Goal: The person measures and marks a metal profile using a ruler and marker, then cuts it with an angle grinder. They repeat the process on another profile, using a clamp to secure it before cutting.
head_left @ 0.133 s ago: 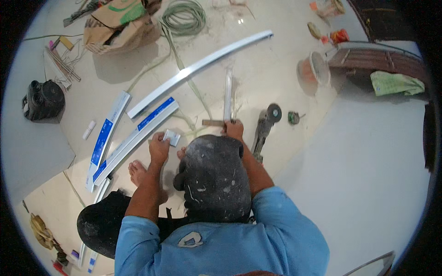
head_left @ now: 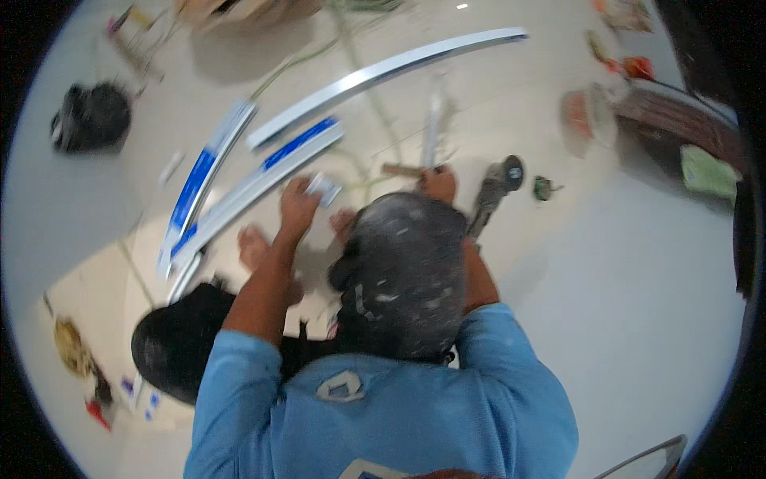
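Observation:
In my left hand (head_left: 297, 209), the fingers are closed on a small pale flat piece (head_left: 325, 189), whose exact kind I cannot make out. My right hand (head_left: 439, 185) grips the near end of a silver metal strip (head_left: 432, 132). A short brown bar (head_left: 401, 170) sticks out leftward from that end, so the two form an L. Part of the right forearm is hidden behind my dark, dusty trouser knee (head_left: 407, 271). Just left of the left hand lie silver metal profiles with blue film (head_left: 299, 144). To the right of my right hand rests an angle grinder (head_left: 495, 191).
A longer silver profile (head_left: 383, 73) lies farther off. At the right are a bucket (head_left: 590, 114), a small green object (head_left: 543, 188) and a green cloth (head_left: 710, 172). A black bag-like bundle (head_left: 92, 117) sits at the left. Far off stands a brown sack (head_left: 247, 12).
The whole view has shifted, with the floor things now higher and farther right in the picture, and it is blurrier. Both hands keep their holds.

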Motion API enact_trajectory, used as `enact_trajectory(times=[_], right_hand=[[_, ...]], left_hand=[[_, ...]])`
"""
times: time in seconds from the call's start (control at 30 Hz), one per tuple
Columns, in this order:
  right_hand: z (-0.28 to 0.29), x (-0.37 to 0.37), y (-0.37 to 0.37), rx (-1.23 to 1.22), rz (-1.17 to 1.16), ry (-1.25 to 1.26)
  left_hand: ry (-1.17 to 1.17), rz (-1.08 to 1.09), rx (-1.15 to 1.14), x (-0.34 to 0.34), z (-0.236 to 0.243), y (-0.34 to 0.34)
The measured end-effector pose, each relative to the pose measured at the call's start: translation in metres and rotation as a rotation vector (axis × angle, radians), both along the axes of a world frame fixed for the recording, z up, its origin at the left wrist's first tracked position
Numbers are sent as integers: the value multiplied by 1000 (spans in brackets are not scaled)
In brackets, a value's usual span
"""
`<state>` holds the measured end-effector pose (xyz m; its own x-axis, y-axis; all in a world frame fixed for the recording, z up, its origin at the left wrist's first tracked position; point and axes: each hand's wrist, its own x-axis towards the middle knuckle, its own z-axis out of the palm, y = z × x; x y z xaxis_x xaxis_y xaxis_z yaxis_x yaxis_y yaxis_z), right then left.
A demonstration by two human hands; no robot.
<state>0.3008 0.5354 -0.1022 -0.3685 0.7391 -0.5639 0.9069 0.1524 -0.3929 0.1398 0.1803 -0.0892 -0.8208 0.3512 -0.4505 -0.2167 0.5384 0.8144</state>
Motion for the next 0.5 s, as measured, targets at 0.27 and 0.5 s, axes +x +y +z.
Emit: enact_trajectory(times=[0.27, 0.5], right_hand=[[39, -40, 18, -44, -67, 41], [35, -42, 21, 73, 120, -91]], left_hand=[[-75, -6, 29, -32, 27, 41], [228, -102, -57, -31, 52, 50]])
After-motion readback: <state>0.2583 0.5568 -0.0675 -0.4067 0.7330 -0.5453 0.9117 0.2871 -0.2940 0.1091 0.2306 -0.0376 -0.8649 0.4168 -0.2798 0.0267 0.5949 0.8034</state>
